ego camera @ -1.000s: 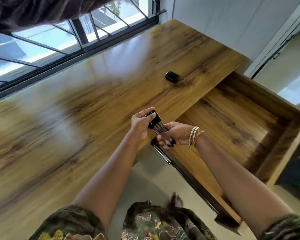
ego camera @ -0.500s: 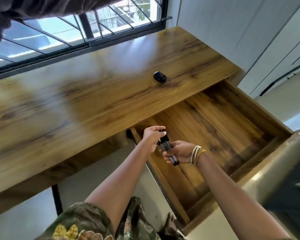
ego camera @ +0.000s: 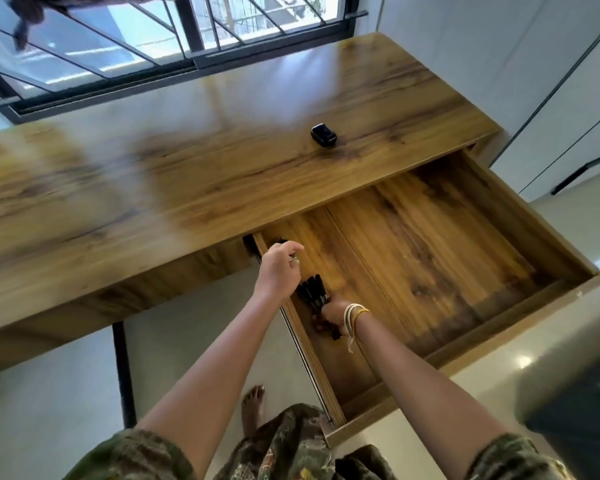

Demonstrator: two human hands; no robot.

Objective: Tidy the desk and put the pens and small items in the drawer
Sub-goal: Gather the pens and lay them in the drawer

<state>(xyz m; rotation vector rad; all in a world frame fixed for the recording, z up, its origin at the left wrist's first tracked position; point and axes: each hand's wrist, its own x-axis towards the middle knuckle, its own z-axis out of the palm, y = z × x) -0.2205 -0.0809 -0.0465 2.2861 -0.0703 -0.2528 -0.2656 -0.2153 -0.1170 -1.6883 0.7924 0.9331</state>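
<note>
The wooden drawer (ego camera: 520,216) stands pulled far out from under the desk (ego camera: 194,174). My right hand (ego camera: 329,315), with bangles at the wrist, is down inside the drawer's left part, closed around a bundle of dark pens (ego camera: 313,291) that fan out toward the desk. My left hand (ego camera: 278,268) hovers just above the drawer's left wall, fingers loosely apart, off the bundle. A small black case (ego camera: 323,135) lies on the desktop near the right end.
A barred window (ego camera: 187,39) runs along the back of the desk. White cupboard doors (ego camera: 551,81) stand to the right. A black desk leg (ego camera: 123,372) and my bare foot (ego camera: 253,407) are below, on a pale floor.
The pen bundle has gone from above the drawer's edge down into the drawer in my right hand. My left hand has let go of the pens' top end. The view has swung right.
</note>
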